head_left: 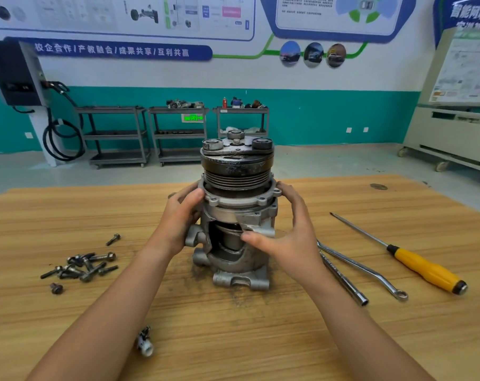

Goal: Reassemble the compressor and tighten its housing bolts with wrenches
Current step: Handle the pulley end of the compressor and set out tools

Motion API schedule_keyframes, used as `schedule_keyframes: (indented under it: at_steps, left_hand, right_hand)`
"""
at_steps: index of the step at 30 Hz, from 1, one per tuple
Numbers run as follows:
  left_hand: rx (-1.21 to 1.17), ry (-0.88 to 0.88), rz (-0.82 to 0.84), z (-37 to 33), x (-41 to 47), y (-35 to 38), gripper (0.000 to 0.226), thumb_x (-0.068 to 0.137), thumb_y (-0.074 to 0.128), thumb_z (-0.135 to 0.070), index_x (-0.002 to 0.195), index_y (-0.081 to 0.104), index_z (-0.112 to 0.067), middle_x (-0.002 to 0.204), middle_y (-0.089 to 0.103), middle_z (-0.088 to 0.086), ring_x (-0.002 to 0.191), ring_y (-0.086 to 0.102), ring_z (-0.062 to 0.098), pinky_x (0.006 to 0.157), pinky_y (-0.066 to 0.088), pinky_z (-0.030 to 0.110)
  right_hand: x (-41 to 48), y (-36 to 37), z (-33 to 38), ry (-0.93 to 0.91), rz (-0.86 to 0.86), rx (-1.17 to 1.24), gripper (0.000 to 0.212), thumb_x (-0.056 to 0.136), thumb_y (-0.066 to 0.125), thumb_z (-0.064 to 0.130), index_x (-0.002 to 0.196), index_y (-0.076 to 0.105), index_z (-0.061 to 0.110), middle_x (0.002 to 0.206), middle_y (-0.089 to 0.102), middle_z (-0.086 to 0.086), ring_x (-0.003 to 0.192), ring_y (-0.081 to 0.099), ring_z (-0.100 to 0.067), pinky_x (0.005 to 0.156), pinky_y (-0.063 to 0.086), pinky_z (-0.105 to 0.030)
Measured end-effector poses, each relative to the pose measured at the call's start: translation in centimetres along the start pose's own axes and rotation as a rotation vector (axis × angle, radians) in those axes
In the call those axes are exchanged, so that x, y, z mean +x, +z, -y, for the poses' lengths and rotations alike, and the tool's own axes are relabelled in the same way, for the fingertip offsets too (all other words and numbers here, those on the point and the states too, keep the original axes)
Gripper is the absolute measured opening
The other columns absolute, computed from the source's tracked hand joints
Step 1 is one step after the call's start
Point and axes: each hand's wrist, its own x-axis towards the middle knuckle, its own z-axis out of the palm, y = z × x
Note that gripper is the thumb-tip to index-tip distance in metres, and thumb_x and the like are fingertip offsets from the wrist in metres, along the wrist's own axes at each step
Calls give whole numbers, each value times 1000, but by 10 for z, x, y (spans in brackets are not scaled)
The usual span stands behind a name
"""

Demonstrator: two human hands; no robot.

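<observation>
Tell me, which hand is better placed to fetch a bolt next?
Probably the left hand: the bolts lie on its side of the compressor. The right hand sits nearer the wrenches.

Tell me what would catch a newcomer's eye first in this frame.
The compressor stands upright on the table, gripped near its top by the left hand and right hand. Loose bolts lie to its left. A yellow-handled screwdriver and two wrenches lie to its right.
</observation>
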Motion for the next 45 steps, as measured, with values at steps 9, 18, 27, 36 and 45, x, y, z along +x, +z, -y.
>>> schedule_keyframes:
  at_steps: [9, 18, 27, 36, 45]
  left_hand:
    - [-206, -170, -124, -5, 13, -8, 25, 68, 62, -37, 83, 65, -17, 73, 66, 1, 63, 62, 9, 58, 51, 17]
    - [-300, -244, -235, -13, 15, 1, 14, 91, 54, -25, 83, 63, -20, 67, 69, -11, 76, 60, 8, 64, 46, 23]
    - [-253, -220, -349, -14, 13, 0, 11, 87, 62, -22, 84, 60, -12, 85, 66, 2, 85, 60, 16, 88, 45, 32]
    - [-104, -321, -355, -23, 22, 3, 20, 85, 63, -36, 88, 61, -16, 89, 66, -1, 92, 59, 15, 90, 43, 35]
    - [121, -65, -370, -16, -7, 12, 27, 95, 46, -40, 102, 65, -22, 107, 68, -2, 103, 60, 11, 89, 47, 30]
  right_hand:
    - [-8, 6, 2, -352, -164, -311, 49, 73, 75, 24, 119, 62, 13, 127, 53, 8, 130, 32, -8, 108, 13, -56]
    - [0, -8, 5, -302, -68, -338, 40, 83, 60, 40, 119, 63, 24, 127, 50, 9, 129, 33, -6, 108, 19, -62]
    - [-6, 3, 21, -184, -109, -318, 38, 86, 53, 26, 119, 64, 13, 128, 55, 4, 126, 40, -11, 106, 25, -62]
    - [-20, 23, 43, -220, -102, -566, 48, 82, 56, 32, 125, 60, 13, 138, 49, -5, 132, 39, -20, 108, 13, -53]
    - [22, -17, 1, 330, 257, 37, 110, 69, 80, 39, 151, 8, 28, 157, 15, 8, 142, 18, -9, 114, 25, -36]
